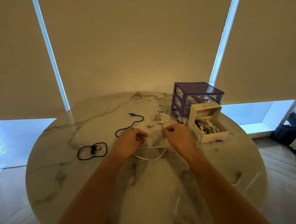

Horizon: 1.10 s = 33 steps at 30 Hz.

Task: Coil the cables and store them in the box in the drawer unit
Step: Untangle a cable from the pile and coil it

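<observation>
My left hand (131, 141) and my right hand (176, 136) each pinch a white cable (152, 158) whose slack loops on the table between my wrists. A second white cable (160, 112) lies farther back. A black audio cable (135, 122) snakes just beyond my left hand, and a coiled black cable (92, 150) lies to its left. The purple drawer unit (194, 96) stands at the back right. Its bottom drawer is pulled out and carries an open white box (215, 136) that holds several coiled white cables.
The round marble table (74, 184) ends close on every side. Drawn beige blinds (129, 44) hang behind it. A dark bag (291, 130) sits on the wooden floor at the far right.
</observation>
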{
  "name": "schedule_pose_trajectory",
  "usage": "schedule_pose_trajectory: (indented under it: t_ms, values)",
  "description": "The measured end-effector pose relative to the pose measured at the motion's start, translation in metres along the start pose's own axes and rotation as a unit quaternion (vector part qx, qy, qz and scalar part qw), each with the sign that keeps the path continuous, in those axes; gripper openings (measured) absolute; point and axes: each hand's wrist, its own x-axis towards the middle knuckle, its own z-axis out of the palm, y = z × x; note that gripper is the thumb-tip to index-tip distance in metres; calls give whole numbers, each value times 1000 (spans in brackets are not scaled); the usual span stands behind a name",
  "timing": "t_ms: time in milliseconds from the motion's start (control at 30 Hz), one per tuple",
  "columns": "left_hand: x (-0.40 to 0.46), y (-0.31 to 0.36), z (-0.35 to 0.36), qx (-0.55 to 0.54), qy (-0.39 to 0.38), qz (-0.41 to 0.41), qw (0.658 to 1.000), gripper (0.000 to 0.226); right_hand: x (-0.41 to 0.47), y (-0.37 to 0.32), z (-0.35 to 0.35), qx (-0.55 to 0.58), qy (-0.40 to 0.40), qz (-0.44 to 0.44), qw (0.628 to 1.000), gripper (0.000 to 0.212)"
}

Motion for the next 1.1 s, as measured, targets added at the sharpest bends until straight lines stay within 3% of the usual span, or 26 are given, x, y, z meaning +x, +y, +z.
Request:
schedule_pose_trajectory:
  t_ms: [100, 233, 367, 500, 633, 767, 900, 1033, 1100]
  values:
    - [3, -8, -7, 8, 12, -29, 999, 15, 6, -10, -1, 112, 45, -33, 992, 19]
    - [5, -16, -11, 12, 34, -52, 998, 23, 17, -20, -2, 144, 76, -100, 982, 16]
    - [8, -18, -13, -82, 104, -90, 987, 40, 21, -22, 9, 139, 54, -137, 979, 13]
    - [10, -20, -18, -129, 126, -114, 977, 59, 18, -17, 19, 240, 16, -124, 963, 23]
    - [12, -22, -21, -57, 117, -85, 988, 33, 20, -13, 18, 336, -2, -89, 938, 14]
    - [9, -11, -28, -155, 126, -70, 977, 39, 24, -6, 17, 303, 49, -95, 947, 14]
    - [5, 4, -37, -342, 133, -94, 926, 45, 29, 1, 24, 221, 80, -151, 960, 12]
    - [2, 9, -42, -555, 94, -109, 819, 40, 29, 8, 30, 101, 70, -188, 974, 14]
    - [-1, 9, -43, -600, 65, -71, 794, 33, 22, 5, 29, 53, 61, -199, 977, 13]
